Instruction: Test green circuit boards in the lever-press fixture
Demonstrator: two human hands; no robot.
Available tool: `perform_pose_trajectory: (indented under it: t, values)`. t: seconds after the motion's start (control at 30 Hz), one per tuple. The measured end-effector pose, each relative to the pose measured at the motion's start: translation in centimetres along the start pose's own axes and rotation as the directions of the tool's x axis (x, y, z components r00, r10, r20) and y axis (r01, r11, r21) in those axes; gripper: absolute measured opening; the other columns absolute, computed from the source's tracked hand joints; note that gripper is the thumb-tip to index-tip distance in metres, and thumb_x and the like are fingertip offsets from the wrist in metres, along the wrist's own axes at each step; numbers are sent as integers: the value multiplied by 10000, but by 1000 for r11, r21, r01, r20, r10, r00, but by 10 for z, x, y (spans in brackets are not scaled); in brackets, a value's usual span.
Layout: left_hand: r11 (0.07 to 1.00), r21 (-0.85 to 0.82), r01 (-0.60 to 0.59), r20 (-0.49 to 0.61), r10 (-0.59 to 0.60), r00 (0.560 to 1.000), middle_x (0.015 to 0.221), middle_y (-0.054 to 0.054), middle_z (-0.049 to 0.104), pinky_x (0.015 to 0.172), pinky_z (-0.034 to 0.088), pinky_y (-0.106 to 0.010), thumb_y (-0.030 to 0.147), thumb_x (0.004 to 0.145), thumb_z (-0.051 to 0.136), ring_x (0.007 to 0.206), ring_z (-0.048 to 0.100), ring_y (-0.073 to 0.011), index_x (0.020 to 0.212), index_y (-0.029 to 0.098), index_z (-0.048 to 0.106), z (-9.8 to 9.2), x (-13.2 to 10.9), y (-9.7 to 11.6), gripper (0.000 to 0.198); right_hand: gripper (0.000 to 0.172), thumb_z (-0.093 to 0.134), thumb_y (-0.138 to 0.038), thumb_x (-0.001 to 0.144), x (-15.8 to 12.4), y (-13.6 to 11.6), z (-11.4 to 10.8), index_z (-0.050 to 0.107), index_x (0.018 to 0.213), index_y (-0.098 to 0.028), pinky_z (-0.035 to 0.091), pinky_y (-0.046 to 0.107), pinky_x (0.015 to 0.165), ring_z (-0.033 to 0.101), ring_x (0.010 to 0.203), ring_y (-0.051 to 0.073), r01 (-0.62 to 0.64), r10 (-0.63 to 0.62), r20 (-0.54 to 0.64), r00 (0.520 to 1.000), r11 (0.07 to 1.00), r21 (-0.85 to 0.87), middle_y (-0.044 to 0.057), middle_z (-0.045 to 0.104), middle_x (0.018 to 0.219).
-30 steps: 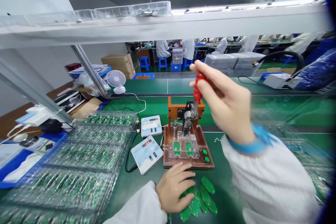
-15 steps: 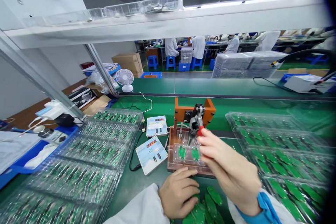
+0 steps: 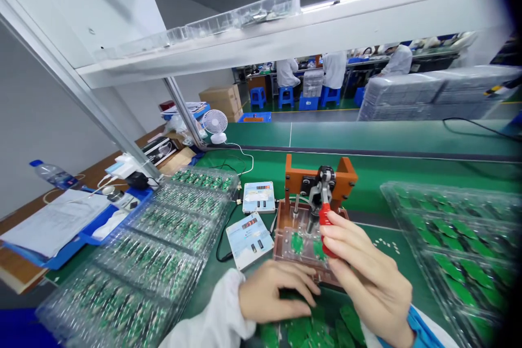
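My right hand point(image 3: 369, 277) is closed around the red-handled lever point(image 3: 325, 216) of a brown test fixture point(image 3: 304, 228), and the lever is pulled down toward me. Two small green circuit boards point(image 3: 297, 242) lie under the fixture's clear plate. My left hand point(image 3: 272, 291) rests palm down, fingers spread flat, on the green mat just in front of the fixture. It lies over a loose pile of green boards point(image 3: 310, 331).
Clear trays of green boards point(image 3: 163, 250) lie stacked at the left, and more trays point(image 3: 452, 234) lie at the right. Two small timer boxes point(image 3: 249, 231) sit left of the fixture. A white fan point(image 3: 216, 125) stands behind. Other people work at far benches.
My right hand has brought the red lever from upright down toward me. The view has shifted left. My left hand stays on the loose boards.
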State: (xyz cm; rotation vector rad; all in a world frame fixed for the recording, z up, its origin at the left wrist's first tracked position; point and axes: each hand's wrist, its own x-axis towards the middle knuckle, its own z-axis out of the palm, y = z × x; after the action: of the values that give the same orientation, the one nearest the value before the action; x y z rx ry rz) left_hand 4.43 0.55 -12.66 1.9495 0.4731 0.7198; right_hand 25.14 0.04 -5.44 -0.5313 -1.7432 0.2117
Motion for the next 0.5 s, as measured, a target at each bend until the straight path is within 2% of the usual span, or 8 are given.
perform_pose_trajectory:
  t: [0.1, 0.13, 0.17, 0.2, 0.27, 0.33, 0.4, 0.5]
  values:
    - [979, 118, 167, -156, -148, 977, 910, -59, 767, 869, 582, -297, 403, 954, 662, 880, 725, -186, 897, 176, 761, -53, 8, 15, 253, 543, 551, 85, 903, -2, 0, 3, 626, 1361, -197, 487, 376, 1143, 542, 1333, 231, -20, 21, -20, 1000, 999, 34, 31, 644, 1315]
    - [938, 230, 259, -230, -206, 951, 938, -58, 763, 854, 582, -300, 361, 956, 656, 882, 716, -188, 929, 182, 760, -70, 11, 14, 209, 545, 551, 89, 904, -3, 0, 4, 625, 1362, -197, 485, 379, 1144, 545, 1330, 232, -23, 24, -26, 999, 999, 37, 33, 643, 1316]
    - [866, 358, 349, -299, -248, 922, 1031, -67, 757, 917, 568, -328, 319, 941, 670, 972, 704, -207, 1002, 191, 758, -86, 13, 10, 167, 546, 550, 93, 905, -3, 0, 5, 626, 1361, -198, 483, 380, 1144, 546, 1329, 234, -24, 26, -33, 999, 999, 38, 33, 642, 1317]
    - [764, 479, 432, -334, -297, 895, 1200, -91, 718, 1033, 519, -383, 294, 889, 733, 1147, 652, -251, 1122, 198, 739, -99, 16, 3, 252, 546, 548, 94, 908, -4, 0, 6, 627, 1361, -199, 484, 380, 1142, 548, 1326, 235, -23, 25, -41, 999, 999, 37, 34, 642, 1318]
    - [543, 640, 544, -322, -454, 831, 1567, -149, 426, 1200, 338, -520, 340, 714, 895, 1470, 347, -379, 1376, 211, 616, -118, 21, -14, 730, 545, 550, 93, 910, -4, 0, 7, 627, 1363, -199, 493, 390, 1132, 548, 1326, 244, -21, 23, -54, 998, 999, 30, 40, 640, 1319]
    - [408, 723, 558, -239, -609, 756, 1683, -161, 80, 1229, 202, -607, 473, 564, 966, 1540, 29, -455, 1527, 230, 451, -126, 25, -32, 1118, 551, 552, 92, 909, -5, 0, 8, 624, 1371, -200, 505, 411, 1119, 550, 1324, 256, -18, 19, -60, 998, 1000, 18, 47, 639, 1323]
    - [379, 760, 527, -152, -685, 712, 1680, -157, -49, 1221, 160, -638, 618, 543, 930, 1527, -80, -467, 1583, 247, 343, -128, 27, -45, 1251, 559, 551, 89, 908, -5, 1, 8, 617, 1382, -199, 523, 435, 1100, 555, 1320, 270, -8, 8, -61, 998, 1000, 2, 56, 638, 1327]
    - [369, 787, 495, -101, -714, 693, 1679, -155, -64, 1222, 144, -638, 710, 556, 878, 1525, -87, -466, 1605, 243, 284, -127, 28, -54, 1293, 571, 548, 91, 898, -4, 2, 7, 613, 1389, -192, 542, 451, 1078, 561, 1314, 283, 10, -11, -60, 998, 1000, -16, 67, 642, 1325]
